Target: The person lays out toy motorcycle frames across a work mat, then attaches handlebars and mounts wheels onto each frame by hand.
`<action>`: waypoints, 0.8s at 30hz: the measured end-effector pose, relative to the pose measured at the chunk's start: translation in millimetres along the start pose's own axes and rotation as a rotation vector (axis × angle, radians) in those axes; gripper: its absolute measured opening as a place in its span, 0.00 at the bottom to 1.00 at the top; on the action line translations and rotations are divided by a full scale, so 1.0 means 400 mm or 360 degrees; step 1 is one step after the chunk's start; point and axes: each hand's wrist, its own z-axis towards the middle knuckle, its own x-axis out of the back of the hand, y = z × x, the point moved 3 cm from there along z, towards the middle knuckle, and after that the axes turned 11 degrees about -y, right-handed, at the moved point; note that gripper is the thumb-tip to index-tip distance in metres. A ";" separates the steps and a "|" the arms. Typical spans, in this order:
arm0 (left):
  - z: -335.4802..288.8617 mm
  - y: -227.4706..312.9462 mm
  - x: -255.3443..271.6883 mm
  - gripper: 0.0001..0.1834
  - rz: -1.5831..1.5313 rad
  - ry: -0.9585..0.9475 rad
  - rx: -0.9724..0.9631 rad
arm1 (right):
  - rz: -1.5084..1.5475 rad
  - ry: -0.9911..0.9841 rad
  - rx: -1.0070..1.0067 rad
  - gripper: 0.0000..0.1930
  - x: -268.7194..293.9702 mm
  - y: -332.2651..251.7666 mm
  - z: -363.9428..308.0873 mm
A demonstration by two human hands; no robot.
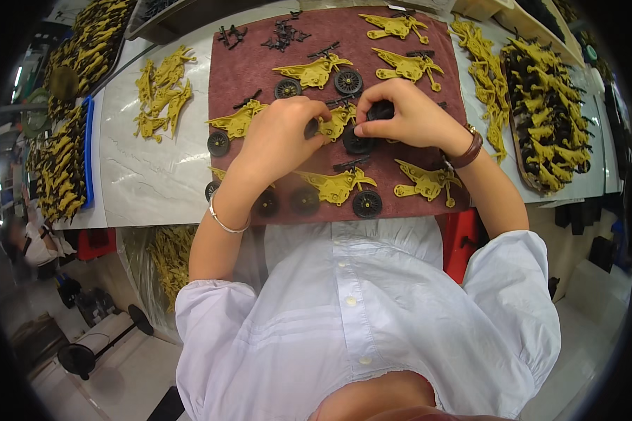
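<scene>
Both my hands work at a yellow toy motorcycle body [338, 123] in the middle of the reddish-brown cloth [253, 59]. My left hand [279, 137] is closed at its rear end, thumb and forefinger pinching there, with a black wheel [312, 128] partly hidden beside the fingers. At the front end, my right hand [409, 121] curls around a black spoked wheel [380, 110]. Under its thumb tip lies another dark wheel [358, 142]. How the wheels meet the body is hidden by my fingers.
Around my hands lie more yellow motorcycle bodies [314, 72], some with black wheels [366, 204]. Small black parts [286, 34] lie at the cloth's far edge. Loose yellow parts [165, 91] are on the left, others [483, 77] on the right beside a full tray [549, 119].
</scene>
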 end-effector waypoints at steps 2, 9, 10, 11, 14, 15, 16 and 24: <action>-0.003 0.005 0.001 0.13 0.0035 0.0002 -0.0028 | 0.0201 0.0121 -0.0036 0.08 0.015 0.000 -0.018; -0.065 0.033 -0.005 0.12 -0.0549 0.0203 -0.0052 | 0.0199 -0.0025 -0.0207 0.08 0.016 -0.057 -0.147; -0.073 0.036 -0.009 0.11 -0.0900 0.0168 0.0020 | 0.0076 -0.0010 -0.0162 0.07 -0.001 -0.052 -0.161; -0.081 0.044 -0.014 0.14 -0.1356 -0.0007 0.0023 | 0.0030 0.0008 -0.0188 0.07 -0.017 -0.050 -0.172; -0.109 0.018 -0.068 0.22 -0.2742 -0.0189 -0.0041 | -0.0045 0.0016 -0.0244 0.07 -0.051 -0.051 -0.186; -0.112 0.015 -0.086 0.22 -0.3007 -0.0241 -0.0131 | -0.0074 0.0004 -0.0271 0.07 -0.056 -0.050 -0.189; -0.114 0.021 -0.090 0.22 -0.3008 -0.0243 -0.0125 | -0.0069 0.0004 -0.0272 0.07 -0.058 -0.049 -0.191; -0.129 0.077 -0.093 0.22 -0.3201 -0.0112 0.0121 | -0.0087 0.0092 -0.0331 0.06 -0.052 -0.053 -0.213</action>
